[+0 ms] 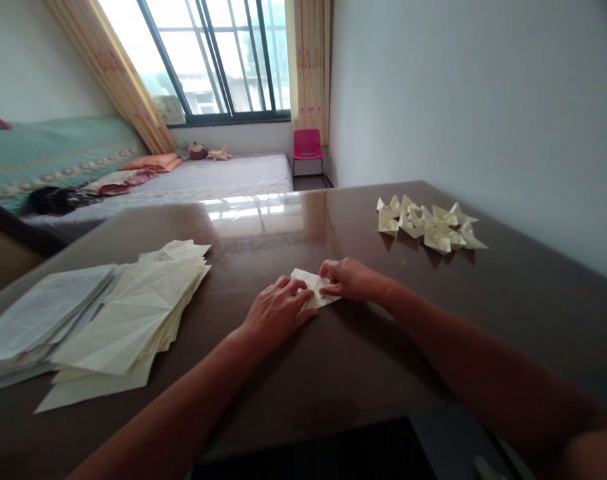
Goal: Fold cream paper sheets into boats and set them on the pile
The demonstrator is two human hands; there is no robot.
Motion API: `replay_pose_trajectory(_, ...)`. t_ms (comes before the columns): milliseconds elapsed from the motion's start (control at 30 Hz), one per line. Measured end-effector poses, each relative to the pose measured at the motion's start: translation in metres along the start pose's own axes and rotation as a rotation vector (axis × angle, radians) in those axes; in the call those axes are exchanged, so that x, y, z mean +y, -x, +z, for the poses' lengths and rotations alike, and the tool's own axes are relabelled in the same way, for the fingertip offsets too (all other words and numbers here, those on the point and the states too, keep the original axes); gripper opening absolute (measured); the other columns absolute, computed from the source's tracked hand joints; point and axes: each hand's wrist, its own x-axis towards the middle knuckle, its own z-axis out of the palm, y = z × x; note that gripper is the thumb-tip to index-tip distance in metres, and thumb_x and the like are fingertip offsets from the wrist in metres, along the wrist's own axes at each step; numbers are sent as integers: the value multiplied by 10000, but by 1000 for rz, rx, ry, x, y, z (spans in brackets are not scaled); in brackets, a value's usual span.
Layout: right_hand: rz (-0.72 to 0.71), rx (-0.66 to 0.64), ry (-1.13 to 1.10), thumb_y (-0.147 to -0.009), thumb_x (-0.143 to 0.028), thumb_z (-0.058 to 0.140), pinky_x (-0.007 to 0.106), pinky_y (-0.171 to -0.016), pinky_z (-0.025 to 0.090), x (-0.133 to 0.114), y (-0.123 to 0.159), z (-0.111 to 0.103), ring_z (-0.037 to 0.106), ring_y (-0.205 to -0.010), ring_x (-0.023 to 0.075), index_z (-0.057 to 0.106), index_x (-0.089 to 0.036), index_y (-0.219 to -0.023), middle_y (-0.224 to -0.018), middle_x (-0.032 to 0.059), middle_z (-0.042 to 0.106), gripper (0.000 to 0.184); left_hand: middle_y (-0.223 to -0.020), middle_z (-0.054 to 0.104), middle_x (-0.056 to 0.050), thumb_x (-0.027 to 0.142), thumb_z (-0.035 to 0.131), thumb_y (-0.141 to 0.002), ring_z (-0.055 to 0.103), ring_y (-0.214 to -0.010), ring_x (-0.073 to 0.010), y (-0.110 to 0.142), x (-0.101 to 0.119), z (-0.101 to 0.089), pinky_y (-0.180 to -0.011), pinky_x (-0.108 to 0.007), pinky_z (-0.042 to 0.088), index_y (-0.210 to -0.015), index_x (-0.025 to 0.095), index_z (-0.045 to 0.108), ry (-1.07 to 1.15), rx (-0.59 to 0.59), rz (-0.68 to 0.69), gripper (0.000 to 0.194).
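Note:
A small piece of folded cream paper point(302, 274) lies on the table in front of me, partly covered by my fingers. My left hand point(278, 308) holds its left side, with bent fingers on top and the thumb along the near edge. From the right, my right hand point(352, 279) grips the other side between curled fingers and thumb. Details of the folds under the fingertips are hidden. Farther off at the right sits a cluster of several folded paper pieces point(426, 223) with pointed corners.
On the left of the brown glossy table point(263, 247) lie a stack of creased cream sheets point(133, 313) and a pile of greyish paper point(38, 313). Beyond the table are a bed point(248, 175) and a pink chair point(307, 145). A white wall point(473, 100) borders the right side.

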Motion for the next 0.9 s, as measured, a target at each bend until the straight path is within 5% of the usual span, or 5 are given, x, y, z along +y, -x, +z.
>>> replay_pose_trajectory(233,-37,-240,-345,-870,-184,477,190,-536,429,-15,12,6,623,-567,117,531,-121,-1149,-691,22,700,291,-1165,628,-20,238,484,-924,506,-1094,-201,3,-14,-7,-864,-326,453,-1166,275,580,-47,-54,79,263)
replay_pose_trajectory(367,-19,-13,-82,-888,-211,480,230,-632,463,-9,9,-2,662,-678,158,595,-122,-1117,-797,77,722,271,-1073,653,-43,272,434,-944,539,-1007,-193,2,-3,-7,-840,-314,465,-1057,227,622,-26,-54,67,224)
replay_pose_trajectory(500,-133,325,97,-943,-209,408,294,-890,438,12,-10,-3,616,-1017,189,611,-148,-1173,-1104,111,681,313,-975,650,-89,541,428,-898,557,-946,-242,-1,15,-4,-758,-349,473,-1021,200,617,-91,-15,-21,409)
replay_pose_trajectory(700,-422,220,94,-958,-185,389,319,-995,377,17,-40,23,488,-1193,154,557,-239,-1281,-1256,59,607,368,-921,641,-122,531,427,-895,583,-867,-278,-5,32,-1,-692,-381,457,-996,172,619,-208,-17,-75,419)
replay_pose_trajectory(900,-226,207,60,-883,-235,528,253,-825,420,20,-31,9,587,-899,151,710,-184,-935,-946,57,683,196,-1035,640,-86,246,492,-889,556,-980,-255,-4,17,-5,-775,-385,463,-974,218,645,-125,11,-27,177)
